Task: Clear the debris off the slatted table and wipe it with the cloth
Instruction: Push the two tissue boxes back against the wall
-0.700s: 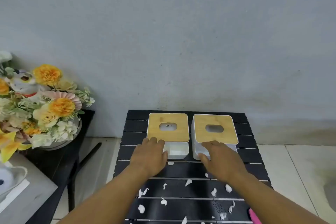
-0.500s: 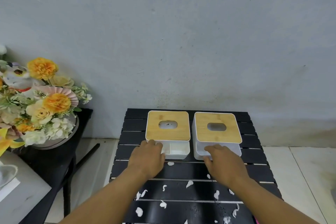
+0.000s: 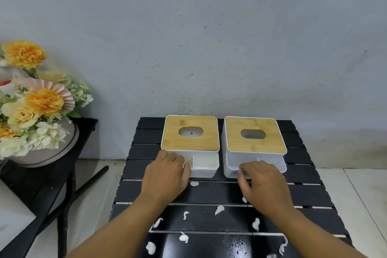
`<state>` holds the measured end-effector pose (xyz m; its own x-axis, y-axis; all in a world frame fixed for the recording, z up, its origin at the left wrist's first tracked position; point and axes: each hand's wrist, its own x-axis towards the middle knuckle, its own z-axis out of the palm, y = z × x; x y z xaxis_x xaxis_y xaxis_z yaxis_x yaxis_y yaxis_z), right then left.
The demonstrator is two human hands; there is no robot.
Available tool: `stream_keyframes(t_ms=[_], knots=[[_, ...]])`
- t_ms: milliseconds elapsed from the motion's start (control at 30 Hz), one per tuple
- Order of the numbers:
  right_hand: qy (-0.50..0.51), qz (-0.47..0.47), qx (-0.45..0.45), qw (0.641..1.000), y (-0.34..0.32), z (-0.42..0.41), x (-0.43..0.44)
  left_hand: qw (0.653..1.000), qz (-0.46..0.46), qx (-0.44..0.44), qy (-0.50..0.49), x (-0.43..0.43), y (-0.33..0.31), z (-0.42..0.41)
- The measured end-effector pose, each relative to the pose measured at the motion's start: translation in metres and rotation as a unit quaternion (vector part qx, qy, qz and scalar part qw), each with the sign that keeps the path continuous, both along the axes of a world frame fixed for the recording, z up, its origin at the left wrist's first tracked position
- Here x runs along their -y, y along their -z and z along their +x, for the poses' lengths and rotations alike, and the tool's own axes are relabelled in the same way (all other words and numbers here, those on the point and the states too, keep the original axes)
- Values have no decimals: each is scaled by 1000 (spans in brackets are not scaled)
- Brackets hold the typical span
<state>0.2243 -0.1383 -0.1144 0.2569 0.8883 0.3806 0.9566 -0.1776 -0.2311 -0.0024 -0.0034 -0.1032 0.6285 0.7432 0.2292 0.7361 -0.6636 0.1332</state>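
Note:
The black slatted table carries several white scraps of debris on its near slats. At its far end, against the wall, two white boxes with bamboo lids stand side by side. My left hand curls its fingers over the front tray rim of the left box. On the low front wall of the right box, my right hand grips with bent fingers. One scrap lies just in front of the left box. No cloth is in view.
A bowl of orange and white flowers sits on a black side table to the left. A grey wall rises right behind the boxes. Pale floor tiles lie to the right. Water droplets speckle the nearest slat.
The view has tilted up, so the near table edge and a pink object at the lower right have left the frame. Both hands stay at the boxes' fronts.

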Motion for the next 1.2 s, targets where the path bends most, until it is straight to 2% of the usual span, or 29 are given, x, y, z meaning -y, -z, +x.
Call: stream_keyframes(t_ms=[167, 367, 533, 633, 733, 900, 1200], knots=[[-16, 54, 20, 998, 22, 2, -2, 998, 38, 47, -12, 0, 14, 2], [-20, 90, 29, 995, 29, 0, 0, 996, 63, 59, -14, 3, 19, 2], [1, 60, 49, 997, 26, -1, 10, 996, 83, 13, 8, 8, 15, -4], [23, 25, 64, 997, 19, 0, 13, 998, 59, -26, 7, 13, 6, -8], [37, 12, 56, 998, 9, -1, 13, 998, 11, -57, -15, 17, -4, -9], [39, 4, 47, 998, -4, -8, 10, 995, -18, -101, -20, 15, -18, -5], [40, -53, 25, 997, -7, -34, -11, 989, -11, -147, -7, 7, -19, 0]])
